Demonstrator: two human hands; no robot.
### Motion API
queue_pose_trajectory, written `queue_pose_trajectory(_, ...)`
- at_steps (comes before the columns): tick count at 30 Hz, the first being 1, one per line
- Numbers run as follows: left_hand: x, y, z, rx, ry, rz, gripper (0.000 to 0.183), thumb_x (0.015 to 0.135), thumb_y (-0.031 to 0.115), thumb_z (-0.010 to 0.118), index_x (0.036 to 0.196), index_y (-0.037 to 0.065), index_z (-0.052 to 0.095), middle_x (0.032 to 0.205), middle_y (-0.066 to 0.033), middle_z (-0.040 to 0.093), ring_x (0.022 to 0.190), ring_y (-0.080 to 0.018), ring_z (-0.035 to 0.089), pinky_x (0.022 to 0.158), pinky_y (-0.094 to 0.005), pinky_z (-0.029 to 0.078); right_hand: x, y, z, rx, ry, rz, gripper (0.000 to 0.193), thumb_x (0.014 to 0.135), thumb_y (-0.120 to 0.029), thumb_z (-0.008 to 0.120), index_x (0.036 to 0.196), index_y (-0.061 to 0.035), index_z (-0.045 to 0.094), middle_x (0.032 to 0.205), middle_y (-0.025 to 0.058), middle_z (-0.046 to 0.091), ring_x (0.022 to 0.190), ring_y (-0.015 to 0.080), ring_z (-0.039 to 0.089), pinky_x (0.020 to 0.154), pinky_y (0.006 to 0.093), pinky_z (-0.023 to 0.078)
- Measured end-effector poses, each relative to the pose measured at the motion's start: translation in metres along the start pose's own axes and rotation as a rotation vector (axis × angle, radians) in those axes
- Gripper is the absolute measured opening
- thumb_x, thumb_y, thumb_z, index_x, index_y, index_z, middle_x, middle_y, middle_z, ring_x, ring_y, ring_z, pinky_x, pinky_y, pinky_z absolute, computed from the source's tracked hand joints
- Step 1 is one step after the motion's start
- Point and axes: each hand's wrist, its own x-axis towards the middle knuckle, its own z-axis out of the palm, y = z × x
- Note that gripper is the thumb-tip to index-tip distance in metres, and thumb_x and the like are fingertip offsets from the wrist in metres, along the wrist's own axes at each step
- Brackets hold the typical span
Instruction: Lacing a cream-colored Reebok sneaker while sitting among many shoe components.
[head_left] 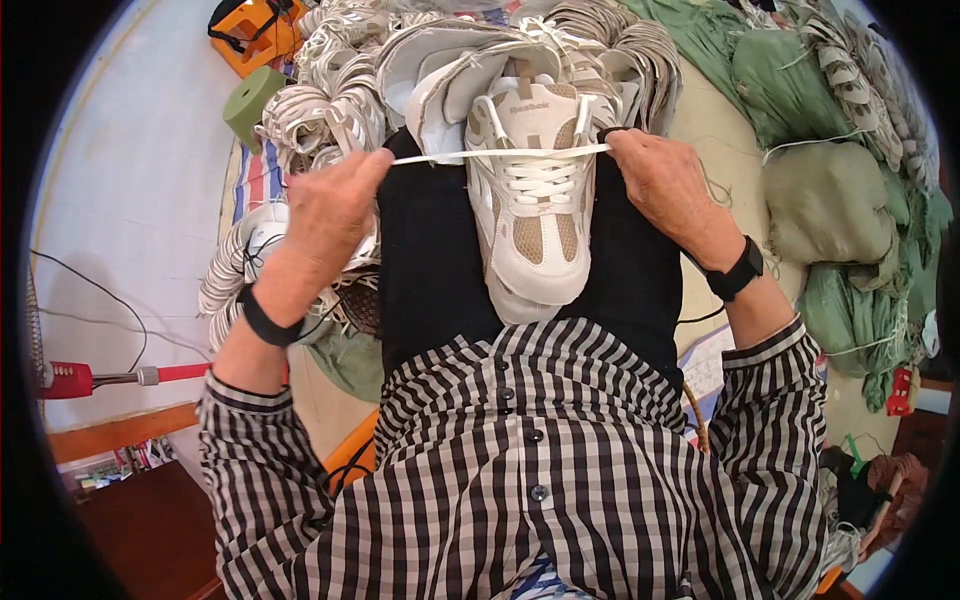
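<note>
A beige and tan sneaker [537, 215] lies on my lap, its toe pointing toward me. White shoelace [545, 185] crosses its lower eyelets in several rows. The lace's two ends stretch sideways in a nearly straight line above the shoe. My left hand [335, 205] is closed on one end, left of the shoe. On the other side my right hand [668, 185] pinches the opposite end close to the shoe's edge. The tongue stands up at the far end, and the upper eyelets there look unlaced.
Bundles of pale shoe uppers [325, 120] are heaped at the far left, more behind the sneaker. Green sacks [830, 205] line the right side. A green roll [252, 105] and an orange stool [255, 35] stand far left. A red-handled tool [75, 380] is at left.
</note>
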Motion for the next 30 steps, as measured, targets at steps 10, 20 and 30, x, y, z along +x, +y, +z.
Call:
queue_pose_trajectory(10,-0.032,-0.025,0.002,0.014,-0.125,0.002,0.033,0.076,-0.006,0.056,0.106,0.007,0.062,0.081,-0.0096,0.06,0.07,-0.0297,0.064,0.059,-0.0406,0.05,-0.002,0.008,0.005,0.087,-0.037,0.104,0.005,0.09,-0.005,0.059,0.095,-0.0025,0.061,0.079,0.0184,0.062,0.074,0.0407,0.061,0.062,0.0455,0.048)
queue_pose_trajectory(20,-0.11,-0.087,0.016,0.027,-0.147,-0.348,0.016,0.086,0.003,0.055,0.101,0.007,0.058,0.075,-0.0181,0.063,0.071,-0.0393,0.064,0.06,-0.0491,0.047,-0.034,0.033,-0.061,-0.172,0.14,0.238,0.011,0.094,-0.008,0.053,0.102,-0.0062,0.061,0.085,0.0189,0.064,0.078,0.0411,0.062,0.067,0.048,0.048)
queue_pose_trajectory(30,-0.241,-0.192,-0.02,0.325,-0.285,-0.655,0.013,0.092,0.011,0.051,0.097,0.003,0.059,0.073,-0.0253,0.062,0.072,-0.0456,0.061,0.062,-0.0551,0.045,-0.192,0.134,-0.117,-0.397,-0.047,0.694,0.018,0.099,-0.017,0.045,0.104,-0.0043,0.057,0.085,0.0257,0.061,0.083,0.0492,0.057,0.069,0.0546,0.043)
